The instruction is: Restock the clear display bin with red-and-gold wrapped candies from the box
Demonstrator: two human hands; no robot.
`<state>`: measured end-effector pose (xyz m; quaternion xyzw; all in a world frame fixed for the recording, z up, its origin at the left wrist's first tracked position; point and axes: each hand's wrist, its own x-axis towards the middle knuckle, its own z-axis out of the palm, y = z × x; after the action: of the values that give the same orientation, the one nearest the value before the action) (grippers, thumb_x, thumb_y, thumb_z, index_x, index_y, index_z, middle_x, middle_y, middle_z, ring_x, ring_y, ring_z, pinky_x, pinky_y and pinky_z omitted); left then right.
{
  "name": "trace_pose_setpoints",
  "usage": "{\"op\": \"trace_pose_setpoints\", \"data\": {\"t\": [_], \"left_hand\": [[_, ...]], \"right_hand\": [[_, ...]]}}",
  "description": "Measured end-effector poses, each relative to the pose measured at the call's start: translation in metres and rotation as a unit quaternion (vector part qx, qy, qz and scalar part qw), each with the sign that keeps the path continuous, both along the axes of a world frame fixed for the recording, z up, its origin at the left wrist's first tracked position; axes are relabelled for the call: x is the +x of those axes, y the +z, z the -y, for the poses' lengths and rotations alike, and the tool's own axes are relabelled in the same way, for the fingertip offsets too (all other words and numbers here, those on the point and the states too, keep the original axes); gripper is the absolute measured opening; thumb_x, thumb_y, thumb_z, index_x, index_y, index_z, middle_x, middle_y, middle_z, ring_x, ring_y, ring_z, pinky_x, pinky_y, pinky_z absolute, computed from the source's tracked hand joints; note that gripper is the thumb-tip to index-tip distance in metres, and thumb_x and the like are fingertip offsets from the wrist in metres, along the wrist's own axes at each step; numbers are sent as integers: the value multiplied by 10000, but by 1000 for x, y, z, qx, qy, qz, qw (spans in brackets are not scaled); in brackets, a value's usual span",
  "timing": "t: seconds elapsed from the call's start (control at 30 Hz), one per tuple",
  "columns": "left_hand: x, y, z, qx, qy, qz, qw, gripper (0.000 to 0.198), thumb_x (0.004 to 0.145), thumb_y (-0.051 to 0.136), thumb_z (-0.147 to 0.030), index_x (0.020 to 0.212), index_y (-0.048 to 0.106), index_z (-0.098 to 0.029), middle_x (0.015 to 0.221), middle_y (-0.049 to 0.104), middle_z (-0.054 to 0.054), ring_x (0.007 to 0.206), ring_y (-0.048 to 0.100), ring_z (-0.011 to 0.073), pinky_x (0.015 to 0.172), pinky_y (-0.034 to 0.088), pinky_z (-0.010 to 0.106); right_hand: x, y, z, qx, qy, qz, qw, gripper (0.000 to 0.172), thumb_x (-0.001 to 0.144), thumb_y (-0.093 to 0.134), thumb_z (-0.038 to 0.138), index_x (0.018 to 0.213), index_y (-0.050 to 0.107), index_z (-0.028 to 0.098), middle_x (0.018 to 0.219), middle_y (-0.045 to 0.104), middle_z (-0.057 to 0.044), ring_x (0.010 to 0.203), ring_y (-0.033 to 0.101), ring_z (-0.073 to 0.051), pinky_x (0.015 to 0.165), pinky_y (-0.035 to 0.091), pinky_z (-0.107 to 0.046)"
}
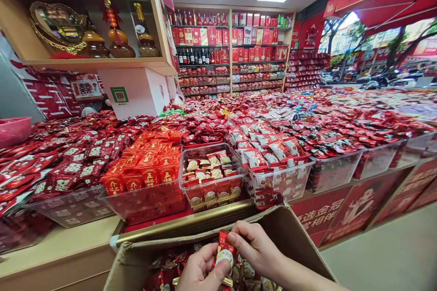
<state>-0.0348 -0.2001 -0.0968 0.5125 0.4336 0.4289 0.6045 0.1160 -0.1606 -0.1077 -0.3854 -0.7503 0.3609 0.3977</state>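
Note:
Both hands hold one small red and white wrapped candy (225, 249) upright above an open cardboard box (273, 227). My left hand (204, 269) pinches its lower left side, thumb across the front. My right hand (254, 246) grips the upper right edge between thumb and fingers. Inside the box lie many red and gold wrapped candies (170, 273), partly covered by my hands. Just beyond the box stands a clear plastic bin (213, 181), part filled, with similar red and cream packets standing in a row along its front.
Bins of orange-red packets (146, 168) and white-red packets (269, 150) flank that bin. A gold-edged counter rim (184, 220) runs behind the box. At left, a white pillar with a QR code (119, 95) rises below a glass shelf cabinet (102, 61). Bottle shelves (232, 45) line the back wall.

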Motion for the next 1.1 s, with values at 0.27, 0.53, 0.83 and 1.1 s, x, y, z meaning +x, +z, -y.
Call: {"op": "trace_pose_setpoints", "data": {"t": [0.27,0.53,0.83,1.1], "left_hand": [[-1,1,-2,-3,40,41,998,361,642,639,-410,925,647,-186,833,683,54,703,587,189,643,448,284],[-6,7,-3,-66,117,85,987,374,693,609,-368,1033,575,-216,1040,627,59,908,549,219,621,447,259],[-3,-6,-4,-66,122,92,986,455,604,662,-432,993,590,-207,885,674,61,766,587,202,572,431,243],[-8,-6,-8,-76,128,99,984,448,593,668,-431,972,613,-200,907,676,65,732,595,209,509,412,231]], "right_hand": [[0,-1,0,-74,3,-84,994,355,809,386,436,614,446,146,525,419,26,483,355,-63,455,290,-184],[-3,8,6,-89,33,-112,989,225,735,536,359,727,505,137,569,456,27,521,373,-65,500,329,-187],[-9,-3,7,-62,19,-32,997,226,719,550,346,636,518,138,569,480,28,529,372,-62,502,311,-179],[-6,5,10,114,37,52,991,308,656,619,357,873,505,171,894,543,-66,738,504,-128,618,415,-213]]}}
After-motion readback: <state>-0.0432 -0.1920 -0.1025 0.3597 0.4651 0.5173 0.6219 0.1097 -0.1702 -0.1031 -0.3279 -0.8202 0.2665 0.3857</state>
